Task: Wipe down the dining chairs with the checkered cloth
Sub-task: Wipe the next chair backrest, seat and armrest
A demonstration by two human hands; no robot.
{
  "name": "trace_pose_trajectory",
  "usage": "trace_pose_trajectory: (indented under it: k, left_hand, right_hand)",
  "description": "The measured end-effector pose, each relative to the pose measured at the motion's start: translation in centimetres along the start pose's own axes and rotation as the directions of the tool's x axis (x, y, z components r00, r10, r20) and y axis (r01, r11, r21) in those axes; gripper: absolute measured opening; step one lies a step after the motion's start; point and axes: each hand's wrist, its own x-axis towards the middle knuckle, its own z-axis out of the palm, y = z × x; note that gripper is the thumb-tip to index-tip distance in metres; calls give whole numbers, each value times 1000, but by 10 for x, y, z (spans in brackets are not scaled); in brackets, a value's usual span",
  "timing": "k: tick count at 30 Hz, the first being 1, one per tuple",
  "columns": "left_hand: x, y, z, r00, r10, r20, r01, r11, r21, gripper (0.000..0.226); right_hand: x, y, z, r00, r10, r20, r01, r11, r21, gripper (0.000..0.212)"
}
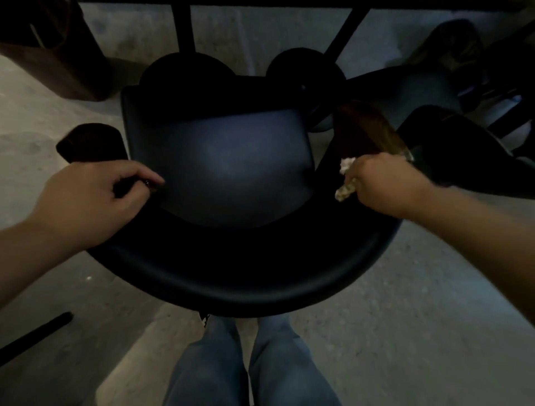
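Nearest the camera, the person's legs in jeans stand behind a dark chair. The left hand grips the curved backrest at its left end, fingers curled over the rim. The right hand clutches the bunched cloth against the right wooden armrest. Beyond stand dark table legs on the concrete floor.

View count: one, head-worn wide-angle.
Position: directly above the dark chair, close.
Direction: steeply downward and forward.
Lower edge: wearer's jeans.
Upper edge: table underside.
Sides: both forearms enter the view.
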Motion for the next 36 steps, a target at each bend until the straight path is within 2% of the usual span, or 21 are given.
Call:
trace_pose_trajectory:
  k: [1, 3, 6, 9, 11, 13, 15, 16, 19, 22, 25, 26, 28, 31, 33, 34, 36]
  left_hand:
    - [-1, 0, 0, 1000, 7, -6, -7, 1000, 3, 27]
    - [-1, -1, 0, 1000, 13, -8, -13, 1000, 4, 25]
    - [1, -4, 1, 1000, 23, -2, -23, 1000, -13, 27]
    - [4, -9, 3, 1000, 28, 2, -28, 999, -38, 28]
    - [5, -12, 4, 1000, 26, -3, -26, 998, -50, 28]
    - [7, -11, 4, 1000, 26, 15, -25, 998, -53, 29]
    - [8, -11, 4, 999, 35, 34, -33, 998, -60, 29]
    - [8, -11, 5, 999, 38, 34, -36, 997, -67, 29]
    - [9, -13, 6, 999, 49, 13, -47, 994, -94, 30]
    - [8, -14, 8, 998, 59, -10, -60, 993, -105, 30]
    - [10, -15, 9, 999, 51, -2, -50, 992, -119, 31]
    - [10, -17, 9, 999, 46, -1, -46, 991, -127, 31]
    - [12, -18, 10, 999, 49, -1, -48, 991, -128, 30]
    - [12, -23, 12, 999, 44, -10, -45, 989, -142, 26]
    - [12, -28, 14, 999, 37, -16, -39, 988, -152, 29]
    - [12, -29, 15, 999, 41, -20, -43, 988, -148, 30]
    - [13, -30, 16, 999, 49, -19, -51, 987, -152, 31]
  right_hand:
    - [-15, -10, 3, 999, -24, -30, 25, 999, 24, 29]
    - [-24, -16, -1, 996, -86, 17, 84, 991, 108, 32]
    - [2, 12, -21, 996, -39, 76, 25, 984, 174, 35]
    - [9, 10, -15, 999, 40, 27, -41, 999, 26, 30]
    - [-9, -26, 1, 1000, 10, 8, -9, 999, -47, 27]
    - [-25, -54, 6, 994, -62, 85, 56, 995, 79, 28]
    - [-14, -49, -2, 981, -100, 165, 72, 984, 163, 31]
    - [-1, -38, -7, 973, -105, 205, 73, 985, 157, 32]
    - [48, -7, -9, 966, -18, 259, 22, 1000, -9, 31]
    - [58, -26, 4, 954, -25, 299, 52, 995, -82, 37]
    - [30, -69, 21, 915, -214, 341, 198, 977, 81, 30]
    - [26, -75, 22, 898, -251, 361, 211, 966, 147, 28]
    - [35, -63, 13, 890, -229, 393, 153, 965, 215, 25]
    - [57, -26, 4, 922, -107, 373, 93, 994, 57, 33]
    - [52, -24, 6, 932, -119, 343, 132, 991, -15, 36]
    - [44, -29, 9, 925, -178, 336, 183, 983, 17, 35]
    - [15, -44, 8, 913, -294, 283, 237, 946, 220, 29]
